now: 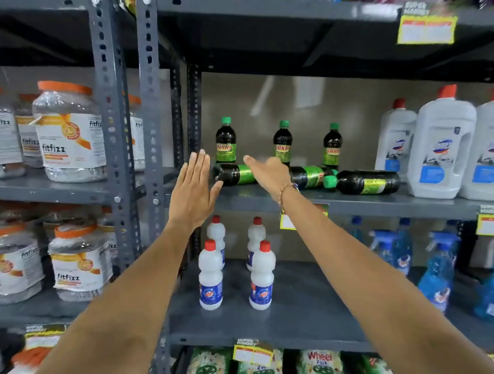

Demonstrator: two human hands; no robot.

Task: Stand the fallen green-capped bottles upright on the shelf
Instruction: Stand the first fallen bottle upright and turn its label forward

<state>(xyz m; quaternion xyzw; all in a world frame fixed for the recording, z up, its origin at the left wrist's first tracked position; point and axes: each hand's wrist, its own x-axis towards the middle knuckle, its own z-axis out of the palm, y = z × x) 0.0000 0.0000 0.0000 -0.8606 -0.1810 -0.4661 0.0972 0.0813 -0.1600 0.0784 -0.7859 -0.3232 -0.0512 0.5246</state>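
Three dark green-capped bottles stand upright at the back of the grey shelf (pixel 353 204): one on the left (pixel 226 141), one in the middle (pixel 282 143), one on the right (pixel 332 147). In front of them three more lie on their sides: a left one (pixel 233 174), a middle one (pixel 309 175) partly behind my right hand, and a right one (pixel 363 183) with its cap pointing left. My left hand (pixel 194 192) is flat and open just left of the left fallen bottle. My right hand (pixel 266 170) reaches over the fallen bottles, fingers apart, holding nothing.
Large white red-capped jugs (pixel 441 151) crowd the same shelf's right end. A slotted grey upright (pixel 149 124) borders the left, with orange-lidded jars (pixel 68 131) beyond it. Small white bottles (pixel 211 279) and blue spray bottles (pixel 439 271) stand on the shelf below.
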